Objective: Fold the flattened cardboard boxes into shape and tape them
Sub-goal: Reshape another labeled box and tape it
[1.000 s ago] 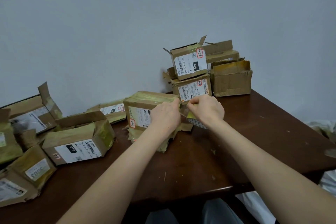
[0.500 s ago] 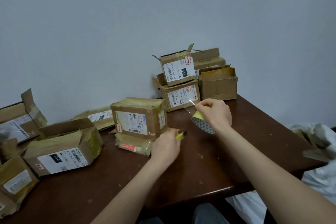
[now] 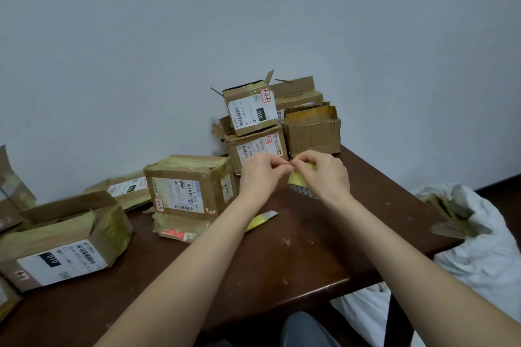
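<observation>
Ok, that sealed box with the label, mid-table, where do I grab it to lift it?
Set the tape roll down first. Take the sealed box by its two end faces, coming in from left and right together. Its top is taped flat with no flap to catch, and both ends look clear. Lift straight up: it sits on flattened cardboard.

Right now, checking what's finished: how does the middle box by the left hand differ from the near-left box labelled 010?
The middle box is shut on top under yellowish tape; the near-left box is open, a flap standing up. The middle box rests on flattened cardboard; the near-left box sits straight on the table. Both are brown with white labels.
</observation>
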Demonstrator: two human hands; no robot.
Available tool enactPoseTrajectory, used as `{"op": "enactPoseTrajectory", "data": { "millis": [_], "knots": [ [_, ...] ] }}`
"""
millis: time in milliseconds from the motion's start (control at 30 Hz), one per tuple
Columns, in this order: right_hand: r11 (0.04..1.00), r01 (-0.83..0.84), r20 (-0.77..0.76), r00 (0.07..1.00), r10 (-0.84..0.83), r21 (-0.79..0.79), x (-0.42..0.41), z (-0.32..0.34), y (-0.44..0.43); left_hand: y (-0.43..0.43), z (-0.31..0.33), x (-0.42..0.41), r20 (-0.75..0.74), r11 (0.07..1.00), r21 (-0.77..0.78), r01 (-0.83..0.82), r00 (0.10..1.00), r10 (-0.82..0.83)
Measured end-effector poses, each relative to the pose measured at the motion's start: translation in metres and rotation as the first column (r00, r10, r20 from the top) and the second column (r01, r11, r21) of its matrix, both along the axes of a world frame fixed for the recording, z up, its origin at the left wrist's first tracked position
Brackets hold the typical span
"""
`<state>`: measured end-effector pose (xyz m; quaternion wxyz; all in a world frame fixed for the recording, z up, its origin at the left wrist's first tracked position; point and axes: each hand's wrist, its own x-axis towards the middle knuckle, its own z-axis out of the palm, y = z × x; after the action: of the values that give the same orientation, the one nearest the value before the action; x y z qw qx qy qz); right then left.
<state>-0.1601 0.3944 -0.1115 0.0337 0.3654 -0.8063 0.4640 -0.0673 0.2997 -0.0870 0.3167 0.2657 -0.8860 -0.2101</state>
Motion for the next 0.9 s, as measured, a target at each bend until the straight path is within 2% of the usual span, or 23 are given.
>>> {"op": "enactPoseTrajectory", "data": {
  "millis": [67,100,167,233,267,333,367,433,500,533,600,667,700,733,800,900],
  "knots": [
    [1.0,0.013,0.056,0.998,-0.013,0.01,-0.005,-0.003,0.001,0.002,-0.001,-0.006,-0.025,0.998,0.049,-0.039,0.999,0.04],
    [1.0,0.01,0.131,0.991,-0.008,-0.009,-0.009,-0.004,0.003,0.001,-0.001,-0.008,-0.027,0.996,0.052,-0.067,0.997,0.068],
    [0.997,-0.056,0.247,0.967,0.067,-0.05,-0.016,-0.004,0.009,0.001,-0.002,-0.009,-0.034,0.994,0.061,-0.093,0.995,0.095],
    [0.987,-0.161,0.194,0.968,0.158,-0.002,-0.018,-0.002,0.012,-0.001,-0.004,-0.01,-0.005,0.996,0.024,-0.081,0.997,0.081],
    [0.985,-0.169,0.141,0.976,0.164,0.022,-0.018,-0.002,0.011,0.001,-0.004,-0.011,0.051,0.995,-0.059,-0.08,0.995,0.083],
    [0.993,-0.098,0.037,0.995,0.096,0.064,-0.018,-0.003,0.01,0.002,-0.003,-0.009,0.176,0.953,-0.284,-0.104,0.971,0.159],
    [0.993,-0.046,-0.003,0.999,0.047,0.111,-0.02,-0.005,0.009,-0.001,0.002,-0.005,0.184,0.928,-0.347,-0.136,0.96,0.209],
    [0.96,0.026,-0.053,0.999,-0.012,0.278,-0.024,-0.012,0.011,-0.022,0.015,0.009,0.128,0.915,-0.356,-0.192,0.96,0.251],
    [0.869,0.064,-0.128,0.992,0.0,0.491,-0.024,-0.017,0.011,-0.058,0.03,0.036,0.039,0.908,-0.339,-0.246,0.961,0.275],
    [0.842,0.092,-0.173,0.985,0.002,0.532,-0.02,-0.016,0.009,-0.08,0.037,0.051,0.003,0.898,-0.336,-0.283,0.953,0.302],
    [0.91,0.071,-0.168,0.986,-0.002,0.409,-0.005,-0.004,-0.007,-0.124,0.048,0.079,-0.012,0.882,-0.297,-0.367,0.925,0.381],
    [0.981,-0.074,-0.107,0.99,0.094,0.179,0.023,0.015,-0.038,-0.16,0.054,0.098,0.076,0.88,-0.202,-0.429,0.889,0.451],
    [0.98,-0.164,-0.084,0.981,0.173,0.11,0.04,0.025,-0.057,-0.171,0.054,0.103,0.141,0.884,-0.153,-0.443,0.875,0.463],
    [0.965,-0.247,-0.062,0.965,0.253,0.091,0.058,0.032,-0.078,-0.18,0.052,0.106,0.205,0.89,-0.113,-0.443,0.866,0.457],
    [0.921,-0.35,0.016,0.936,0.352,0.171,0.092,0.037,-0.117,-0.19,0.044,0.109,0.322,0.91,-0.047,-0.411,0.856,0.403],
    [0.904,-0.32,0.119,0.947,0.298,0.284,0.121,0.027,-0.154,-0.195,0.026,0.111,0.466,0.919,-0.052,-0.39,0.804,0.368]
  ]
}}
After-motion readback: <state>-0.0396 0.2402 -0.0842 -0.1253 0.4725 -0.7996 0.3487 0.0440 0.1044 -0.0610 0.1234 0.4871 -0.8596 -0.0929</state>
